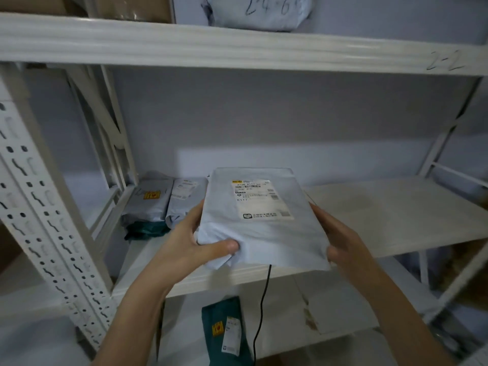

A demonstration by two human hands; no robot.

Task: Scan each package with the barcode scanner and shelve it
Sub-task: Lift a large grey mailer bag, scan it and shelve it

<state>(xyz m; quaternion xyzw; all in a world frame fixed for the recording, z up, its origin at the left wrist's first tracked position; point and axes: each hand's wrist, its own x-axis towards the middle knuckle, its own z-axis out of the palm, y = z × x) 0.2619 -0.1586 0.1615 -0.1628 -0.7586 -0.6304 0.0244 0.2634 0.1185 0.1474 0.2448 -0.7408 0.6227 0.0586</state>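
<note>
head view, shelving step. left of the fingers: two parcels already stand on the middle shelf (396, 220), a grey mailer with a yellow sticker (148, 202) and a pale mailer (182, 199) leaning against it; both sit just beyond and to the left of the left hand's fingertips, close to the held parcel's left edge. left hand (190, 239): fingers curled under the near-left corner, thumb pressed on top, pinching the film so it bunches there. between the two hands: the pale blue-grey poly package (253, 233), soft and wrinkled, label (260, 199) face up on its far half, barcode lines visible but print too blurred to read. its long axis runs away from the fingers toward the back wall; the far end looks to be over the shelf board, the near end overhangs the front lip. whether it rests on the board or is carried i cannot tell. right hand (340, 239): fingers wrapped around the near-right edge, gripping it. both hands equally near, one per side. judgement: the coming move is a push forward along that long axis, possibly tipping it up beside the pale mailer. a thin black cable (262, 307) hangs below the package; no scanner visible. a dark green parcel (227, 331) lies on a lower level.
</note>
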